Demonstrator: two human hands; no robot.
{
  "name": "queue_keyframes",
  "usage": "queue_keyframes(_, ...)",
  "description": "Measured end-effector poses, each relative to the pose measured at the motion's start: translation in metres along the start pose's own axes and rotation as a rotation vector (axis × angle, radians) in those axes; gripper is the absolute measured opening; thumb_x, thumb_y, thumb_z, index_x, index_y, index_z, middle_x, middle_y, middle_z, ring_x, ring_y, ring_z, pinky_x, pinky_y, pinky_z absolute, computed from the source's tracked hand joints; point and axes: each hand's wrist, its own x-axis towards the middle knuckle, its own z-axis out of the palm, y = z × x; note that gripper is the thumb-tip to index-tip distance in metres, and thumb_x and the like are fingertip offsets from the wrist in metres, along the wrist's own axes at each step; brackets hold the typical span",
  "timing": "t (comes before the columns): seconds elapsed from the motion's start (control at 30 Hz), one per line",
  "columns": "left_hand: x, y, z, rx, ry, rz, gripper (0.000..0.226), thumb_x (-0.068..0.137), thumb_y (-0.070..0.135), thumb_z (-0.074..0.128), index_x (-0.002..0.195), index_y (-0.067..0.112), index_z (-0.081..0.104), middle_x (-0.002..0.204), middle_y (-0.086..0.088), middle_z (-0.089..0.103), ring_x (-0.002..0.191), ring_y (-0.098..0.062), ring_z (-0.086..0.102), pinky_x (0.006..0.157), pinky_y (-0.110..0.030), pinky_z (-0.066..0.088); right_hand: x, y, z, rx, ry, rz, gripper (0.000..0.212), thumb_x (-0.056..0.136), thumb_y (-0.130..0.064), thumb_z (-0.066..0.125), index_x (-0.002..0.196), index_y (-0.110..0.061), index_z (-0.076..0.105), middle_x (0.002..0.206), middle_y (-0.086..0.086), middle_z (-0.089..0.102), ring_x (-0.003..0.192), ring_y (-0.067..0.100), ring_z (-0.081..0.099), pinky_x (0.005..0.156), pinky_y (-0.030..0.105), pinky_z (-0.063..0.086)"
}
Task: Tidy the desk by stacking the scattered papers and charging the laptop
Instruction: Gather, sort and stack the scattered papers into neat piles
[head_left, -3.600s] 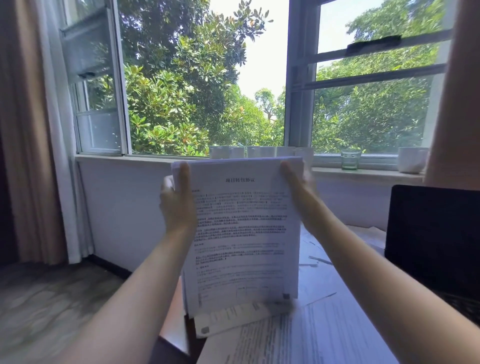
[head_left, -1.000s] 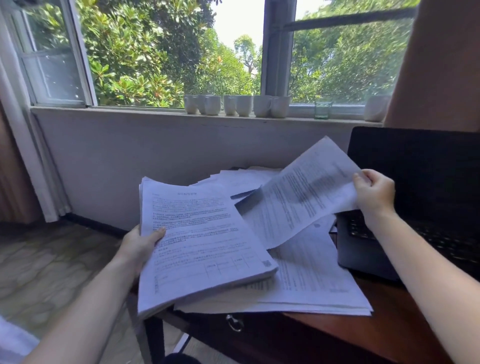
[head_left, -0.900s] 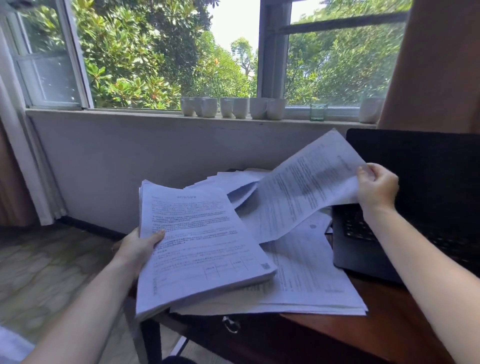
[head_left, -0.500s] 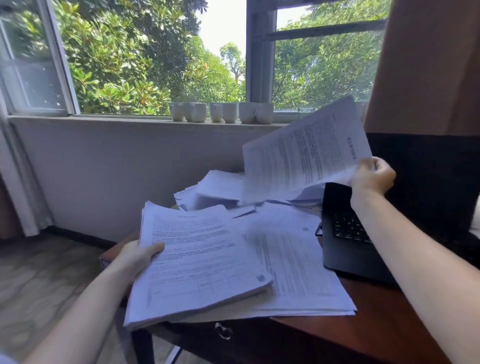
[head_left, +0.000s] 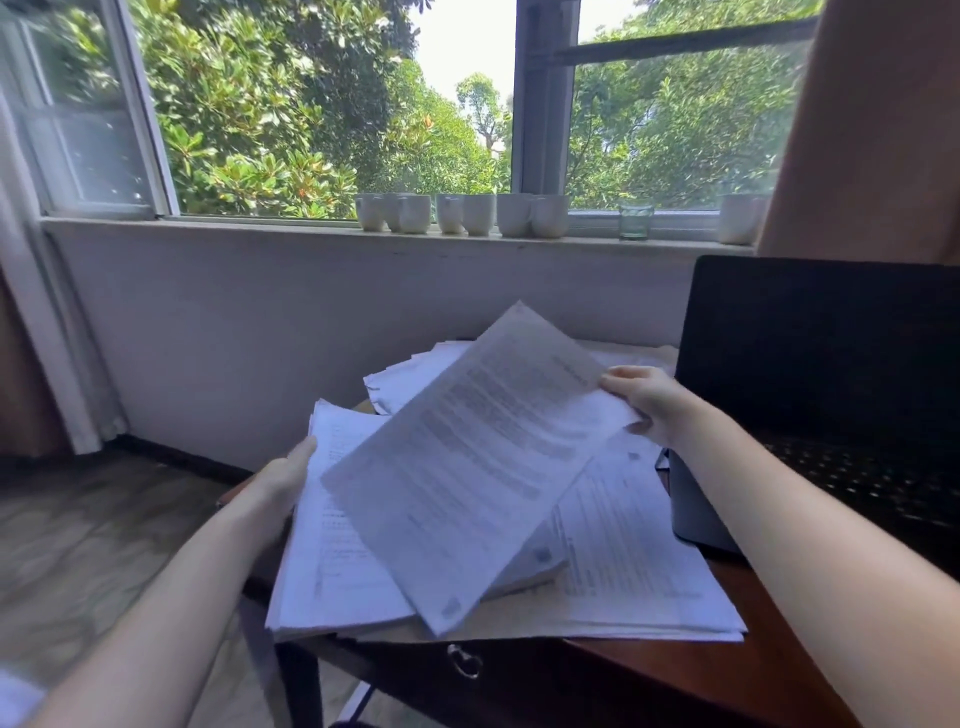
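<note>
Lowered since half a second back: the sheet (head_left: 483, 467) our right hand (head_left: 649, 400) pinches now tilts over the stack (head_left: 332, 545), which our left hand (head_left: 280, 478) grips, left of the laptop (head_left: 821, 353). Loose papers (head_left: 634, 561) touch the laptop's left edge on the wooden desk (head_left: 727, 675). Behind the laptop, the windowsill (head_left: 260, 226) holds white cups (head_left: 462, 214) and a glass (head_left: 636, 221); we can't see their contents.

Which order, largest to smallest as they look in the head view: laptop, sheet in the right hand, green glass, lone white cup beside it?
1. laptop, though the frame crops it.
2. sheet in the right hand, nearer the camera.
3. lone white cup, only slightly bigger.
4. green glass.
</note>
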Motion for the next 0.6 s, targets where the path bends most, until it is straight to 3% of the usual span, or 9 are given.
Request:
queue_keyframes(0.07,0.006,-0.003,-0.002,-0.042,-0.054,-0.015,0.053,0.097,0.05,0.042,0.115,0.006,0.065,0.113,-0.013,0.068,0.103,-0.031,0.063,0.094,-0.04,0.045,0.005,0.005,0.014,-0.12,-0.078,0.011,0.007,0.092,-0.018,0.059,0.099,-0.018,0.06,0.081,0.004,0.061,0.063,0.014,0.047,0.044,0.02,0.032)
queue_keyframes(0.13,0.005,-0.004,-0.003,0.033,-0.075,0.025,0.044,0.093,0.047,0.053,0.108,0.008,0.068,0.107,-0.009,0.07,0.101,-0.028,0.065,0.099,-0.04,0.046,0.012,0.008,0.03,-0.23,-0.13,-0.012,0.015,0.091,-0.02,0.061,0.105,-0.016,0.062,0.08,0.006,0.059,0.062,0.015,0.046,0.044,0.02,0.034)
queue_keyframes(0.23,0.001,-0.004,-0.003,0.209,-0.112,0.073,0.029,0.084,0.029,0.071,0.093,0.002,0.071,0.086,-0.009,0.075,0.077,-0.025,0.072,0.075,-0.034,0.056,0.015,0.008,0.057,-0.328,-0.122,-0.104,0.007,0.089,-0.013,0.06,0.094,-0.014,0.066,0.074,0.004,0.057,0.057,0.012,0.049,0.041,0.016,0.037)
queue_keyframes(0.3,0.0,-0.007,-0.005,0.231,-0.149,0.096,0.016,0.084,0.012,0.071,0.093,0.0,0.069,0.075,-0.004,0.075,0.063,-0.017,0.072,0.057,-0.024,0.055,0.02,0.009,0.069,-0.185,-0.032,-0.132,0.006,0.087,-0.015,0.064,0.09,-0.012,0.066,0.079,0.007,0.06,0.062,0.014,0.055,0.048,0.017,0.044)
queue_keyframes(0.37,-0.001,-0.01,-0.004,0.242,-0.129,0.126,0.005,0.085,0.006,0.069,0.089,0.003,0.066,0.071,0.001,0.072,0.052,-0.007,0.068,0.045,-0.016,0.049,0.025,0.009,0.074,0.09,0.128,-0.113,0.02,0.085,-0.024,0.068,0.095,-0.007,0.066,0.085,0.009,0.062,0.07,0.018,0.057,0.063,0.026,0.047)
queue_keyframes(0.47,-0.002,-0.014,-0.002,0.244,-0.073,0.155,0.011,0.084,0.009,0.071,0.09,0.007,0.062,0.085,-0.003,0.071,0.058,-0.007,0.069,0.049,-0.017,0.049,0.013,0.008,0.073,0.461,0.28,-0.065,0.022,0.084,-0.033,0.068,0.087,-0.013,0.06,0.078,0.003,0.055,0.066,0.017,0.049,0.063,0.031,0.038)
queue_keyframes(0.53,0.002,-0.018,-0.004,0.245,-0.051,0.161,0.02,0.083,0.013,0.073,0.097,0.006,0.06,0.092,-0.005,0.071,0.074,-0.015,0.07,0.058,-0.024,0.051,-0.007,0.014,0.073,0.534,0.19,-0.049,0.017,0.086,-0.031,0.067,0.088,-0.017,0.057,0.073,0.0,0.054,0.063,0.014,0.049,0.058,0.028,0.036)
queue_keyframes(0.6,0.003,-0.02,-0.005,0.238,-0.055,0.167,0.024,0.082,0.014,0.074,0.099,0.007,0.058,0.093,-0.004,0.071,0.08,-0.019,0.069,0.062,-0.027,0.051,-0.035,0.024,0.075,0.418,-0.018,-0.016,0.009,0.088,-0.021,0.063,0.095,-0.015,0.06,0.08,-0.001,0.065,0.068,0.014,0.06,0.056,0.025,0.044)
